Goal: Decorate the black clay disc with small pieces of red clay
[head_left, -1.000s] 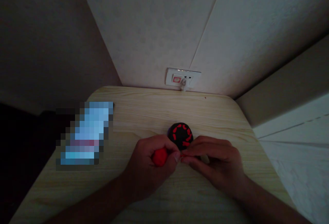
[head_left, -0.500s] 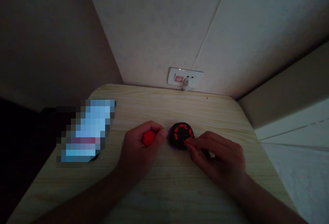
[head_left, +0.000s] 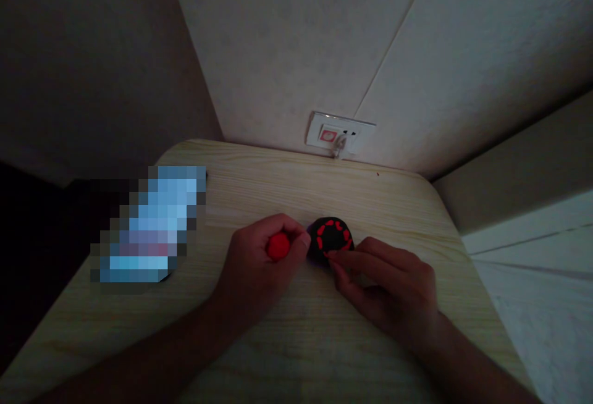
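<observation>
My left hand (head_left: 264, 262) is closed around a red lump of modelling clay (head_left: 278, 247), which shows between the curled fingers and thumb. Its fingertips are at the left edge of a black round disc (head_left: 330, 240) that looks like clay, with a purple edge showing at the left. Several small red pieces (head_left: 345, 235) lie in a ring on the disc's top. My right hand (head_left: 389, 286) pinches at the disc's lower edge, thumb and forefinger on a small red clay piece (head_left: 328, 254). The fingertips partly hide that piece and the disc's near side.
The disc rests on a light wooden table (head_left: 296, 342). At the left lies a blurred-out device with a bright screen (head_left: 162, 225), perhaps a phone. A wall socket (head_left: 340, 134) with a plug in it sits just behind the table's back edge. A tiny dark speck (head_left: 377, 174) lies near that edge.
My left hand has shifted slightly right, up against the disc. The right fingertips have moved a little left along the disc's near edge. The whole view has shifted slightly.
</observation>
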